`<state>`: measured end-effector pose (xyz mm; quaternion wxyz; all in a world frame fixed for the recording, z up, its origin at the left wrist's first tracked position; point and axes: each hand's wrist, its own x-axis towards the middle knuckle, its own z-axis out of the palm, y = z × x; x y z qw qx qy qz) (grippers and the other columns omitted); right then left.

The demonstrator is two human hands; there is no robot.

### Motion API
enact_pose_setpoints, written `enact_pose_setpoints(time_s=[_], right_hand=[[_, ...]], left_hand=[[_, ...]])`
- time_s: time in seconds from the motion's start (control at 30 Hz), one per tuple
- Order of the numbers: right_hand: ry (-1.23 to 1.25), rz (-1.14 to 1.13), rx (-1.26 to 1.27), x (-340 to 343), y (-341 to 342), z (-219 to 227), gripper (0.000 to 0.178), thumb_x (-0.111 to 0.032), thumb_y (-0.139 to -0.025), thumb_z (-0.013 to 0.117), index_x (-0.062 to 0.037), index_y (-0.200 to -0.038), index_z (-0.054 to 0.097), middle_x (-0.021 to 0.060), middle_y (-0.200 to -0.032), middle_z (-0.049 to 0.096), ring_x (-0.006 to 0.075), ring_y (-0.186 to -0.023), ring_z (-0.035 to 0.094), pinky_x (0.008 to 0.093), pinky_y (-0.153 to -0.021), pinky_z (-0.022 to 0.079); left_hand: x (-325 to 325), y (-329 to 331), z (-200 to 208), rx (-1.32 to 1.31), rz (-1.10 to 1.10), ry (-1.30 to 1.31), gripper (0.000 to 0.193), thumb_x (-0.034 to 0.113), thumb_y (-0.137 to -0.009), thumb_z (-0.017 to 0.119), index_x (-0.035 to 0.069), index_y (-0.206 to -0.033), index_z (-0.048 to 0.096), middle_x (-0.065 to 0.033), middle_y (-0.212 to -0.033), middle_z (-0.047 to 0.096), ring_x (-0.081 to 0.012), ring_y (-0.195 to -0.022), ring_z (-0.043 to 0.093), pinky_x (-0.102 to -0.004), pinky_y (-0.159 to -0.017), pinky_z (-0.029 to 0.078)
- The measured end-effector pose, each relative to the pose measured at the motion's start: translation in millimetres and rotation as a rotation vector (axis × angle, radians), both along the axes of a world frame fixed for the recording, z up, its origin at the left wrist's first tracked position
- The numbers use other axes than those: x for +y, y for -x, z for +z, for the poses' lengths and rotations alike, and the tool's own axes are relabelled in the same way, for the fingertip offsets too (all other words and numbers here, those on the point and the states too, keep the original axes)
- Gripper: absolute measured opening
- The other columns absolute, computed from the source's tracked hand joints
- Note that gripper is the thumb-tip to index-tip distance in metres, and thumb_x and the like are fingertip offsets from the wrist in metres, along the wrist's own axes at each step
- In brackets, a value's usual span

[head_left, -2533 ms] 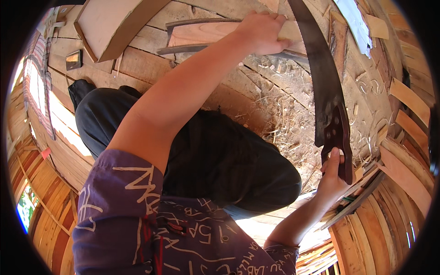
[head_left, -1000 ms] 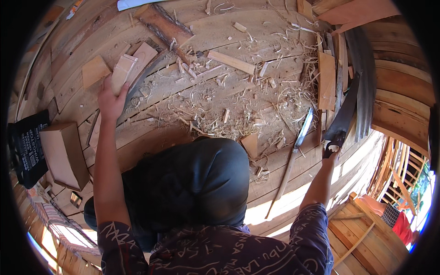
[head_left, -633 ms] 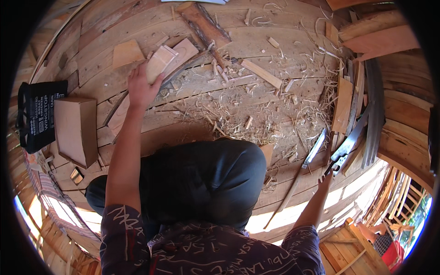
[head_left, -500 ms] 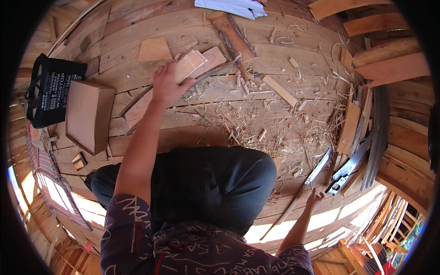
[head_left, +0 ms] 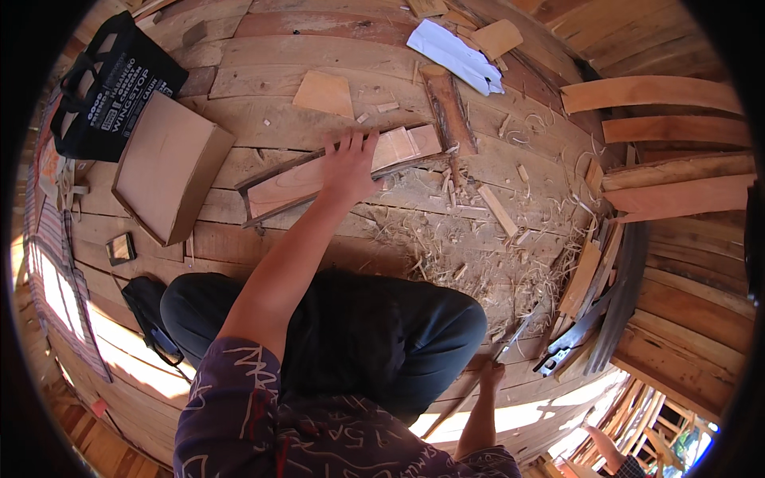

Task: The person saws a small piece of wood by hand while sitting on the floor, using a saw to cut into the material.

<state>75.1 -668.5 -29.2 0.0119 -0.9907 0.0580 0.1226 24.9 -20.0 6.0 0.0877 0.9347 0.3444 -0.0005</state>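
My left hand (head_left: 349, 169) lies across a long, narrow wooden board (head_left: 283, 190) on the plank floor. Its fingers are spread and reach the board's far edge. A small, pale wood piece (head_left: 396, 146) rests on the board just right of that hand. Low on the right, my right hand (head_left: 492, 373) is closed around a long-handled knife where its slim wooden handle (head_left: 454, 408) meets the metal blade (head_left: 522, 328). Beyond the board's right end lies a bark-edged wood billet (head_left: 448, 111).
Curled shavings (head_left: 446, 259) litter the middle floor. A hand saw (head_left: 562, 354) lies beside stacked wood strips (head_left: 582, 279) on the right. A cardboard box (head_left: 171, 171) and black bag (head_left: 119, 88) stand left. White paper (head_left: 454, 56) lies far off. Another person's arm (head_left: 604, 446) shows lower right.
My right hand has come to the knife and closed on its handle. My left hand has shifted off the small wood piece onto the board. The whole view has turned.
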Motion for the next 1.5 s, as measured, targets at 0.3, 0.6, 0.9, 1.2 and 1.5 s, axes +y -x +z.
enact_pose_setpoints(time_s=[0.3,0.6,0.9,1.2,1.5], right_hand=[[-0.697,0.195,0.061,164.4,-36.8,59.0,0.032,-0.027,-0.102,0.048,0.0006,-0.112,0.060,0.0060,-0.062,0.056,0.0164,-0.052,0.055,0.0346,-0.050,0.043],[-0.675,0.836,0.013,385.9,-109.8,106.9,0.022,-0.018,-0.099,0.053,-0.0009,-0.111,0.058,0.0175,-0.062,0.061,0.0353,-0.056,0.064,0.0433,-0.051,0.048],[-0.418,0.705,0.016,414.6,-152.3,74.0,0.026,-0.024,-0.101,0.049,-0.0008,-0.111,0.056,0.0270,-0.077,0.064,0.0466,-0.074,0.065,0.0531,-0.061,0.049],[-0.692,0.624,0.000,395.0,-169.7,130.8,0.031,-0.026,-0.104,0.047,0.0006,-0.106,0.061,0.0155,-0.064,0.055,0.0231,-0.053,0.053,0.0401,-0.051,0.041],[-0.668,0.984,0.096,428.9,-99.0,63.7,0.019,-0.016,-0.099,0.052,0.0018,-0.104,0.052,0.0240,-0.056,0.058,0.0441,-0.051,0.061,0.0517,-0.044,0.048]], left_hand=[[13.4,3.7,-1.7,-0.132,0.045,0.076,0.093,0.060,-0.069,0.075,0.011,-0.141,0.043,-0.0129,-0.124,0.056,-0.0309,-0.116,0.054,-0.0480,-0.102,0.037],[9.6,-6.4,-0.1,-0.121,0.048,0.074,0.092,0.059,-0.066,0.077,0.010,-0.138,0.047,-0.0127,-0.125,0.056,-0.0313,-0.115,0.054,-0.0483,-0.100,0.039],[9.1,-6.9,0.1,-0.143,0.060,0.074,0.093,0.059,-0.065,0.078,0.009,-0.137,0.048,-0.0125,-0.121,0.057,-0.0314,-0.114,0.055,-0.0486,-0.098,0.040],[8.7,-8.2,-3.2,-0.150,0.059,0.032,0.092,0.060,-0.063,0.079,0.009,-0.134,0.051,-0.0122,-0.118,0.058,-0.0306,-0.111,0.056,-0.0483,-0.097,0.040],[12.5,-12.5,-2.0,-0.148,0.076,0.075,0.091,0.056,-0.059,0.082,0.010,-0.131,0.051,-0.0124,-0.117,0.059,-0.0317,-0.109,0.058,-0.0513,-0.095,0.042]])
